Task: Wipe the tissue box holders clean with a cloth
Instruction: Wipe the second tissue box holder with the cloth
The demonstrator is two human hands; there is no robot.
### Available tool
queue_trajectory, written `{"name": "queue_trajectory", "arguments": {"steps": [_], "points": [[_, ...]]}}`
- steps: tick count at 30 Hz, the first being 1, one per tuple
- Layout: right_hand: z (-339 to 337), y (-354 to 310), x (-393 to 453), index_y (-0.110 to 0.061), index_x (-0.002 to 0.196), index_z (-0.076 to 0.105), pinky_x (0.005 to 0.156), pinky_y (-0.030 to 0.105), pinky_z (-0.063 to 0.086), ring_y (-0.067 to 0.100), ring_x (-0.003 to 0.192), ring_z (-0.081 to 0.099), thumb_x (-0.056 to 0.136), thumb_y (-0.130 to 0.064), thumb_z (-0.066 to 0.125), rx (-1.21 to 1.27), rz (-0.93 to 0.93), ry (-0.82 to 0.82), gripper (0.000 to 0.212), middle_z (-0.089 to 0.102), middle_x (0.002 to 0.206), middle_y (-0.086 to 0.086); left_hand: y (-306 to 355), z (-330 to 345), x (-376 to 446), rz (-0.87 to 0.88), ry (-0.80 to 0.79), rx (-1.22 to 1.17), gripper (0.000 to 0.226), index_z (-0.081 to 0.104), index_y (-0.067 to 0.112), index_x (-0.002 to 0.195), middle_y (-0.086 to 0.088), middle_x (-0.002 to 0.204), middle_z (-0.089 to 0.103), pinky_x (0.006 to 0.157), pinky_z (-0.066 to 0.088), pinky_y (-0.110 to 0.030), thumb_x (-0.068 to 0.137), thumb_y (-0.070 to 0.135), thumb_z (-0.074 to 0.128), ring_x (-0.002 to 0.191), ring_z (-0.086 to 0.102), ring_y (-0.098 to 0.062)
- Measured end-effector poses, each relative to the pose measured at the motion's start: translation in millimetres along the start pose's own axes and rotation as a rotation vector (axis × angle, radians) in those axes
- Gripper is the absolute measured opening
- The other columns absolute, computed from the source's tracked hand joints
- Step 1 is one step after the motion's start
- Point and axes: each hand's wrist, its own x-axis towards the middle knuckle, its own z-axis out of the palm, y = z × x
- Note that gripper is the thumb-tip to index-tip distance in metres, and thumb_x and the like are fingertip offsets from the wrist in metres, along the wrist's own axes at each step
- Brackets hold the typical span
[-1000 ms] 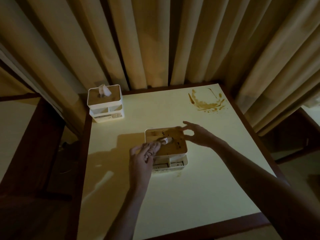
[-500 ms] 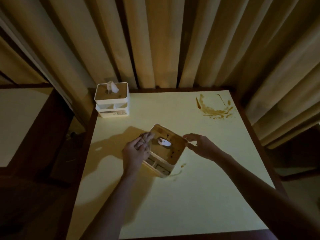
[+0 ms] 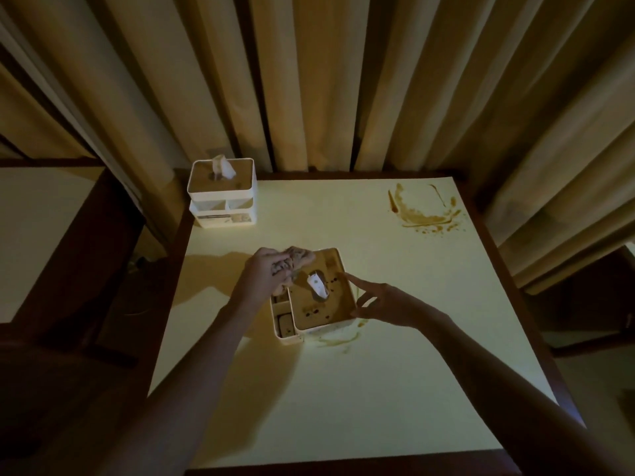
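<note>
A dim eating place: small square counters (image 3: 395, 389) stand by long curtains (image 3: 309, 80), each with tissue boxes (image 3: 222, 194).

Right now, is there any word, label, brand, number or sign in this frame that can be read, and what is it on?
Far tissue box holder: a label strip on its lower front, too small and blurred to read.
Near tissue box holder: brown spots on top, no print visible.
Cloth in the left hand: a pattern, no letters.
Table: brown stains only.
No text can be read.
</note>
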Motion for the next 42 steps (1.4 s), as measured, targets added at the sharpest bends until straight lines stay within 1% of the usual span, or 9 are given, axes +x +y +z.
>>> {"name": "queue_trajectory", "arguments": {"steps": [4, 7, 10, 14, 19, 22, 29, 34, 42], "points": [[-6, -5, -1, -0.058, 0.14, 0.004, 0.088, 0.025, 0.05, -0.001, 0.085, 0.06, 0.083, -0.044, 0.067, -0.145, 0.036, -0.024, 0.086, 0.069, 0.104, -0.005, 2, 4, -35, 0.041, -0.085, -0.013, 0.039, 0.06, 0.006, 0.125, 0.001, 0.138, 0.043, 0.079, 0.036, 0.002, 0.087, 0.01, 0.066, 0.109, 0.048, -0.006], [-13, -14, 6, -0.048, 0.147, -0.003, 0.09, 0.025, 0.042, 0.011, 0.103, 0.054, 0.082, -0.051, 0.065, -0.3, 0.045, -0.083, 0.095, 0.057, 0.123, 0.004, 1, 9, -61, 0.053, -0.133, -0.001, 0.04, 0.059, 0.009, 0.127, 0.01, 0.147, 0.036, 0.096, 0.037, -0.012, 0.088, 0.012, 0.066, 0.12, 0.047, -0.006], [-21, -20, 18, -0.045, 0.146, -0.014, 0.098, 0.035, 0.04, 0.026, 0.124, 0.047, 0.075, -0.057, 0.07, -0.396, 0.077, -0.137, 0.111, 0.046, 0.137, 0.015, 2, 10, -65, 0.047, -0.142, -0.012, 0.041, 0.059, 0.011, 0.126, 0.01, 0.143, 0.042, 0.094, 0.04, -0.013, 0.086, 0.011, 0.068, 0.117, 0.049, -0.004], [-25, -26, 24, -0.043, 0.146, -0.016, 0.103, 0.04, 0.036, 0.031, 0.13, 0.041, 0.074, -0.055, 0.073, -0.435, 0.105, -0.168, 0.115, 0.037, 0.143, 0.015, 4, 7, -43, 0.041, -0.091, 0.05, 0.041, 0.059, 0.012, 0.128, 0.006, 0.143, 0.046, 0.1, 0.035, -0.018, 0.088, 0.013, 0.065, 0.123, 0.051, -0.015], [-24, -21, 28, -0.042, 0.146, -0.015, 0.113, 0.057, 0.01, 0.035, 0.145, -0.008, 0.072, -0.058, 0.072, -0.503, 0.095, -0.156, 0.116, -0.01, 0.16, 0.003, 7, 4, -7, 0.01, -0.019, 0.123, 0.041, 0.056, 0.011, 0.132, 0.002, 0.144, 0.045, 0.103, 0.031, -0.022, 0.091, 0.014, 0.059, 0.127, 0.047, -0.018], [-23, -21, 29, -0.04, 0.147, -0.016, 0.112, 0.061, 0.006, 0.035, 0.143, -0.02, 0.071, -0.057, 0.073, -0.495, 0.075, -0.159, 0.118, -0.023, 0.157, -0.002, 3, 5, -2, 0.011, -0.011, 0.144, 0.04, 0.057, 0.011, 0.13, 0.001, 0.144, 0.046, 0.102, 0.031, -0.021, 0.09, 0.016, 0.061, 0.127, 0.047, -0.018], [-20, -23, 32, -0.033, 0.148, -0.016, 0.111, 0.062, 0.009, 0.04, 0.142, -0.02, 0.071, -0.059, 0.071, -0.596, 0.071, -0.144, 0.119, -0.027, 0.156, -0.001, 7, 17, -66, 0.137, -0.116, 0.107, 0.028, 0.067, 0.01, 0.113, 0.004, 0.117, 0.057, 0.09, 0.05, -0.029, 0.085, 0.009, 0.066, 0.101, 0.061, -0.014], [-18, -28, 31, -0.035, 0.148, -0.015, 0.11, 0.064, 0.007, 0.042, 0.14, -0.022, 0.071, -0.058, 0.073, -0.639, 0.121, -0.129, 0.119, -0.03, 0.154, 0.003, 9, 15, -85, 0.185, -0.182, 0.146, 0.019, 0.07, 0.013, 0.105, 0.006, 0.108, 0.057, 0.082, 0.049, -0.026, 0.087, 0.01, 0.065, 0.094, 0.061, -0.01], [-19, -29, 28, -0.039, 0.147, -0.015, 0.109, 0.066, 0.009, 0.04, 0.141, -0.02, 0.071, -0.053, 0.075, -0.55, 0.118, -0.144, 0.118, -0.024, 0.157, 0.002, 22, 22, -22, -0.035, 0.116, 0.167, 0.012, 0.069, 0.007, 0.095, -0.006, 0.101, 0.051, 0.076, 0.037, -0.026, 0.084, 0.01, 0.063, 0.094, 0.055, -0.023]]}}
